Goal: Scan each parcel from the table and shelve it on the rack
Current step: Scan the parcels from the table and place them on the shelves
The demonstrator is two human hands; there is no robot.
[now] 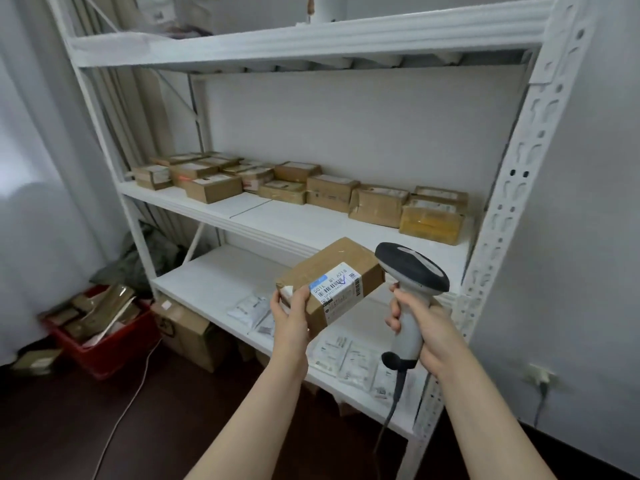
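My left hand [290,315] grips the near end of a brown cardboard parcel [341,268] with a white barcode label facing up. It is held in the air in front of the white rack [304,220]. My right hand [417,318] holds the handle of a grey and black barcode scanner [412,268], its head just right of the parcel. A red scan line falls on a box at the left of the middle shelf [187,176]. Several brown parcels [332,192] stand in a row on that shelf.
White plastic mailers [341,351] lie on the lower shelf. A red crate [100,327] of parcels and cardboard boxes [188,330] stand on the dark floor at the left. The scanner cable [393,407] hangs down. A wall socket [538,375] is at the right.
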